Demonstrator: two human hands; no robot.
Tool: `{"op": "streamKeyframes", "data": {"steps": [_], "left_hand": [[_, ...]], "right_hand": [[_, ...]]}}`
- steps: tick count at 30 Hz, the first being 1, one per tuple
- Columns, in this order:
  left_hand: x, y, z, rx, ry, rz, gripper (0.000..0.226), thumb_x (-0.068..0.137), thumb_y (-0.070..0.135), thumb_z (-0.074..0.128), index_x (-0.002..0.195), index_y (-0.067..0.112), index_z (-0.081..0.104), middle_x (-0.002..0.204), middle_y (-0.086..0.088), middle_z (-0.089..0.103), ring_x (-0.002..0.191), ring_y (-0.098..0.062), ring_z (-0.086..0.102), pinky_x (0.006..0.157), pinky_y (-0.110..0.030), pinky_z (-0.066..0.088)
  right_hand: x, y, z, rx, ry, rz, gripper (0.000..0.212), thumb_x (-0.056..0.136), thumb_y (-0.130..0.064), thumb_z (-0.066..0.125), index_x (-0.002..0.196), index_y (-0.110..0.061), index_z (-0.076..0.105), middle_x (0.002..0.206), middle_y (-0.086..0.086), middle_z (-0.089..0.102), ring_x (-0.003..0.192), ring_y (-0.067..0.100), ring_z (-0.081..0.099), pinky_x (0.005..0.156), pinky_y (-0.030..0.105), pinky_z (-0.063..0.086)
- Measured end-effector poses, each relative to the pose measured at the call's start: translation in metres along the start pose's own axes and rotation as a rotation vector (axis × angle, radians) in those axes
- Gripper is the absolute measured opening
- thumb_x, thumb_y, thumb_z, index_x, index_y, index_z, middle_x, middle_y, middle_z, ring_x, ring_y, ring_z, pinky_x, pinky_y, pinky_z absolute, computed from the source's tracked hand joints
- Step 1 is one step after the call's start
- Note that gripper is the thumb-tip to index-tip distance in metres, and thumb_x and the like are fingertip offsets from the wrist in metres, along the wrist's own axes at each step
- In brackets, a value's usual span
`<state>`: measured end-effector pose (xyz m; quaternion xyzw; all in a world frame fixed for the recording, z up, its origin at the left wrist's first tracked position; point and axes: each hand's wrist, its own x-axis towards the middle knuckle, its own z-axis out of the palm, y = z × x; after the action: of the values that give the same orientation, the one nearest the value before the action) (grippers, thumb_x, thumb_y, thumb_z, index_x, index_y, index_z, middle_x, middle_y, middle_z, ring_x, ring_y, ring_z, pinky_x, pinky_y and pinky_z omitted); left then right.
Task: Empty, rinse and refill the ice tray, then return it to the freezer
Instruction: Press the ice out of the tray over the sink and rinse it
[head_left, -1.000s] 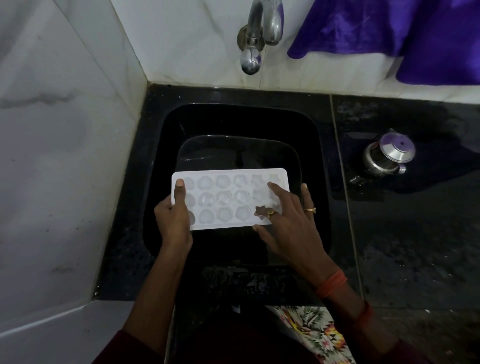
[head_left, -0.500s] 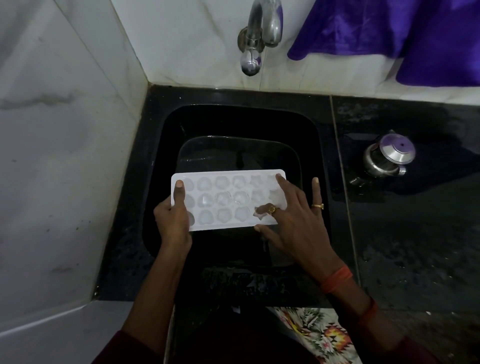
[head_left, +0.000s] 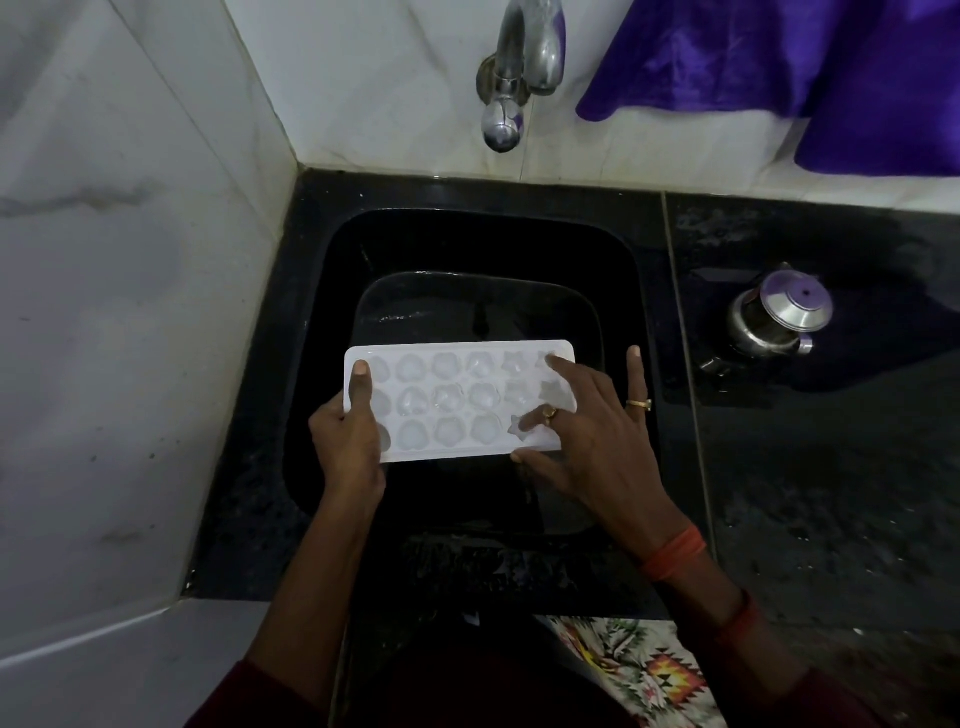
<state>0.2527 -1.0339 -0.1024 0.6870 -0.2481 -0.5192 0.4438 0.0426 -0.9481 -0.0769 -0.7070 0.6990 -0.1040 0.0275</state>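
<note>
Directly over the sink, left hand gripped the ice tray by its left end; right hand pressed on top, fingers spread.

White ice tray, cells cloudy-translucent. Glossy black sink; black tabletop with fine pale speckle. White marble wall tiles, grey veining. Chrome-silver tap. Deep purple cloth. Silver steel pot, lid tinted purple. Gold rings; orange-red wrist threads. Maroon sleeve. White-ground printed fabric, green, red and yellow geometric motifs.
</note>
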Motion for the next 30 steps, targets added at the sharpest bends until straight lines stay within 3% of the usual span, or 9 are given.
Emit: {"op": "streamKeyframes", "data": {"steps": [3,6,12,16,19,24,30], "left_hand": [[0.000,0.000,0.000,-0.009,0.007,-0.006,0.033,0.096,0.044,0.065,0.080,0.015,0.068,0.084,-0.001,0.071,0.084,-0.022,0.070,0.079,-0.041,0.060],[0.000,0.000,0.000,-0.013,-0.001,-0.010,0.034,0.096,0.044,0.065,0.078,0.014,0.067,0.084,-0.003,0.069,0.084,-0.023,0.068,0.082,-0.045,0.059],[0.003,0.000,-0.001,0.001,-0.001,-0.017,0.040,0.094,0.048,0.067,0.080,0.011,0.066,0.086,-0.008,0.067,0.083,-0.027,0.066,0.087,-0.055,0.058],[0.003,0.001,0.000,0.000,0.003,-0.018,0.037,0.094,0.047,0.066,0.079,0.013,0.068,0.084,-0.003,0.072,0.086,-0.026,0.071,0.085,-0.051,0.061],[0.006,0.002,-0.001,0.003,0.004,-0.016,0.039,0.094,0.047,0.066,0.079,0.011,0.068,0.083,-0.004,0.070,0.082,-0.025,0.070,0.084,-0.051,0.061],[0.004,0.004,0.002,-0.004,0.004,-0.010,0.037,0.095,0.045,0.065,0.079,0.012,0.067,0.078,0.000,0.068,0.076,-0.019,0.067,0.071,-0.038,0.059],[0.007,0.003,0.001,0.001,-0.015,-0.020,0.040,0.094,0.048,0.066,0.082,0.010,0.067,0.086,-0.007,0.069,0.085,-0.029,0.069,0.082,-0.049,0.059]], "right_hand": [[0.001,0.002,0.001,0.024,0.013,0.001,0.049,0.071,-0.063,0.078,0.106,-0.030,0.070,0.148,0.007,0.049,0.136,0.025,0.049,0.124,0.055,-0.007],[0.004,0.002,0.003,0.057,0.003,0.016,0.057,0.080,-0.074,0.057,0.119,-0.032,0.065,0.155,0.007,0.040,0.146,0.024,0.036,0.124,0.059,-0.001],[0.010,-0.004,0.012,0.066,0.019,0.050,0.053,0.091,-0.072,0.044,0.117,-0.032,0.068,0.155,0.007,0.040,0.147,0.023,0.033,0.124,0.057,0.002],[0.014,-0.007,0.015,0.037,0.007,0.049,0.051,0.091,-0.069,0.046,0.116,-0.031,0.069,0.155,0.007,0.040,0.147,0.025,0.033,0.125,0.055,-0.002],[0.017,-0.006,0.013,0.004,0.034,0.034,0.042,0.090,-0.061,0.059,0.112,-0.029,0.073,0.153,0.008,0.043,0.145,0.026,0.036,0.125,0.053,-0.003],[0.020,-0.006,0.010,-0.024,0.101,0.030,0.038,0.087,-0.058,0.067,0.105,-0.026,0.077,0.145,0.003,0.053,0.135,0.023,0.048,0.125,0.056,0.001],[0.021,-0.011,0.010,-0.106,0.023,0.044,0.043,0.090,-0.060,0.056,0.108,-0.027,0.077,0.145,0.005,0.051,0.137,0.024,0.045,0.125,0.057,0.000]]}}
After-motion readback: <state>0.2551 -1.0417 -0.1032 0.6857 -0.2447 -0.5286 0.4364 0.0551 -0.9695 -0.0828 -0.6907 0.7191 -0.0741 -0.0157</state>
